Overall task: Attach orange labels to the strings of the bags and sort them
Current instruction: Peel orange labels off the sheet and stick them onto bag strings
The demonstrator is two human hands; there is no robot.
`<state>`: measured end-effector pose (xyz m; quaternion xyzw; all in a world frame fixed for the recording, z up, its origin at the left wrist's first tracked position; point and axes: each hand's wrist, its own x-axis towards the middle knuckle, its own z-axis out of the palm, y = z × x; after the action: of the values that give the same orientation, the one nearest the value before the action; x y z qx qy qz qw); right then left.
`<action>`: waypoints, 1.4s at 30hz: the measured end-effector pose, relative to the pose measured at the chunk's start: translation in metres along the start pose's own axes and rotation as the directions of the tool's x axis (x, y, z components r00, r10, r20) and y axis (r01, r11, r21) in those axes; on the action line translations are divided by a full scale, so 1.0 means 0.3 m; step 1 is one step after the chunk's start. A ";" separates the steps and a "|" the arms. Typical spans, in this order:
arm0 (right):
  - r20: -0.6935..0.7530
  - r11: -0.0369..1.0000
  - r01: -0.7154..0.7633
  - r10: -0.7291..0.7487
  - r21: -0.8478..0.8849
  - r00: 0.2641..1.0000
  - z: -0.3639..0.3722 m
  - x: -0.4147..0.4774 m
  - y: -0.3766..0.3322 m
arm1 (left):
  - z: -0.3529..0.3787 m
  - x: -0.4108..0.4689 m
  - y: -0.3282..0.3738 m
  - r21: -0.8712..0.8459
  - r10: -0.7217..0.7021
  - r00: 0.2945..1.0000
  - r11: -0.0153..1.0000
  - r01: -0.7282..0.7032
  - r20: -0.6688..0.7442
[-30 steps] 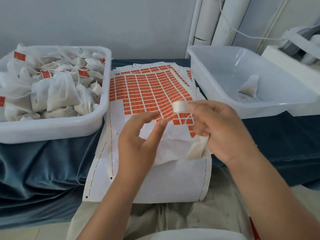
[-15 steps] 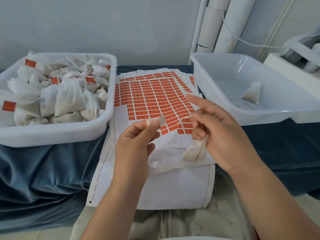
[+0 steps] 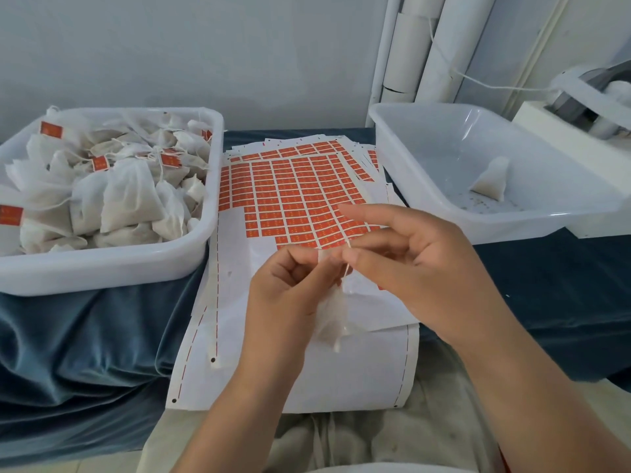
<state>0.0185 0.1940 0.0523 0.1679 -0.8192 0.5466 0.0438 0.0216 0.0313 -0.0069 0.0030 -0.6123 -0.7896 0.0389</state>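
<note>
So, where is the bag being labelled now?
Head view, centre: the bag hangs by its string between the left hand and right hand, above the label sheets.

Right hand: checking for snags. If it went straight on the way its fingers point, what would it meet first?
Probably the left hand, right beside its fingertips; the right hand points leftward, though depth is unclear.

The only view is a wide-angle camera worn on the person's head, facing forward and down across the table [image 3: 85, 336] — close in, so both forearms [image 3: 546, 404] rise from the bottom edge and the left hand [image 3: 290, 291] and right hand [image 3: 423, 268] meet near mid-frame. The left tub [image 3: 112, 271] and right tub [image 3: 426, 165] bracket the frame — the wall [image 3: 205, 46] closes off the top.
</note>
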 end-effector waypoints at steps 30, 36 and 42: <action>-0.154 0.995 0.048 -0.060 -0.085 0.986 0.051 0.032 0.096 | -0.034 0.024 0.000 0.222 -0.013 0.984 0.975 -0.027 0.177; -0.162 0.960 -0.023 0.071 0.278 0.984 0.078 0.035 0.113 | -0.061 0.036 0.001 0.239 -0.015 0.972 0.970 -0.043 0.234; -0.208 0.910 -0.011 0.106 0.414 0.972 0.095 0.023 0.098 | -0.071 0.051 -0.025 0.246 -0.148 0.950 0.966 0.079 0.275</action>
<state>0.0057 0.1766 0.0167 0.0856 -0.6807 0.7227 0.0839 0.0069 0.0115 -0.0187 -0.0733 -0.6980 -0.7055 -0.0983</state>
